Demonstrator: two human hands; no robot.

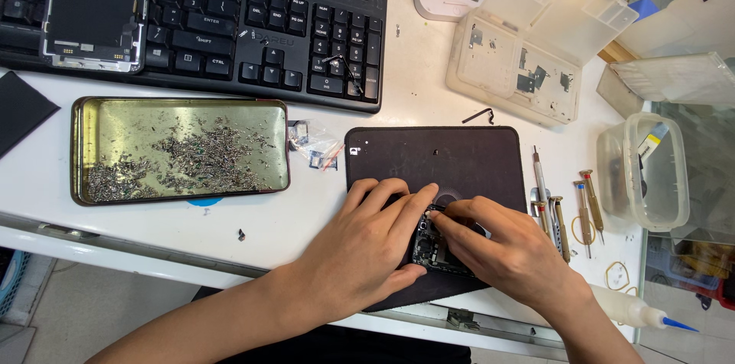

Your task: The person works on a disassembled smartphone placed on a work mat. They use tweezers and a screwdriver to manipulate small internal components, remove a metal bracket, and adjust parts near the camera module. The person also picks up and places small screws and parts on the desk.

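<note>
- Head view, the hands: the left hand [366, 245] lies palm-down over a small opened phone board [433, 245], its fingers spread and pressed flat on the near edge, apparently to keep the part from sliding. It pins the board and does not close around it.
- The right hand [514, 251] comes in from the right with its fingertips [442, 220] pinched together at the top of the board. Whether they grip a screw, a connector or a fine tool is too small to tell.
- The board sits on the near part of a dark work mat [459, 157], between the two hands, close to the table's front edge. The mat likely gives grip and keeps small parts from rolling.
- Left of the mat, a shallow brass-coloured metal tray [80, 150] holds a loose scatter of tiny screws [199, 157], kept within reach.
- Just right of the mat, several small screwdrivers [586, 207] lie side by side, handy for the right hand.
- Behind the mat, a black keyboard [268, 35] carries a removed phone screen [96, 8] on its left end.
- Farther right stand a clear parts organiser [528, 58] with its lid open, a clear plastic tub [651, 173], and a glue bottle with a blue tip [635, 310] at the near right edge.
</note>
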